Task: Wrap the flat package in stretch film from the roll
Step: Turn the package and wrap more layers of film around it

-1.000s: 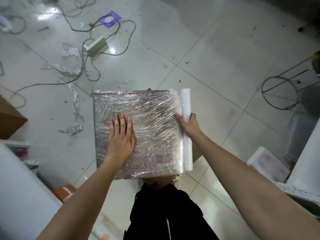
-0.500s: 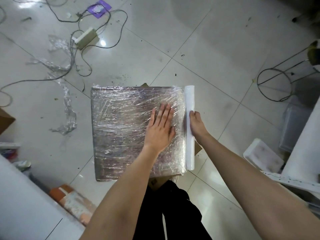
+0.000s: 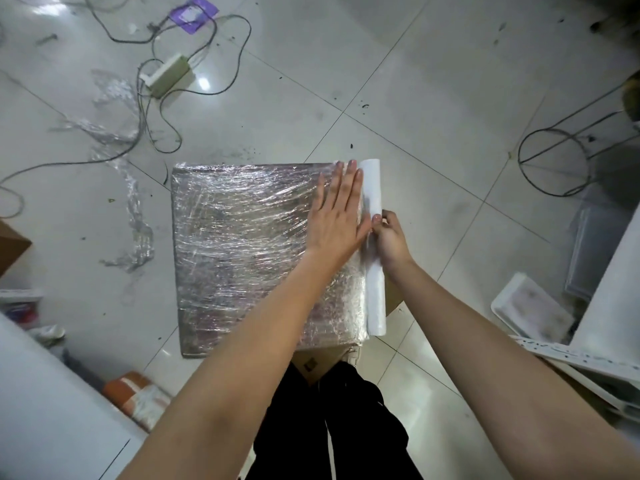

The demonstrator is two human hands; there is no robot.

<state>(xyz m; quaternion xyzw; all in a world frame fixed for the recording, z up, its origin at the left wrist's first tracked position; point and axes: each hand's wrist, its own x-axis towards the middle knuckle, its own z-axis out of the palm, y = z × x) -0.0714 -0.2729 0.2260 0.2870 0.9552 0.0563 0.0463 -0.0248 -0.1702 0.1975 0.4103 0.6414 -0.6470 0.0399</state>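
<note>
A flat square package (image 3: 242, 251), silvery under layers of clear stretch film, lies on a cardboard box in front of me. The white film roll (image 3: 374, 289) stands along the package's right edge. My left hand (image 3: 337, 213) lies flat with straight fingers on the film at the package's far right corner, beside the roll. My right hand (image 3: 391, 237) grips the roll near its middle, fingers curled round it.
Scraps of used film (image 3: 131, 216) and cables with a power strip (image 3: 166, 76) lie on the tiled floor to the left. A wire stand (image 3: 554, 161) and a white tray (image 3: 530, 306) sit at the right. A cardboard box (image 3: 317, 365) shows under the package.
My left hand slid across the package from its left-middle to the far right corner, flat on the film. My right hand stayed on the roll.
</note>
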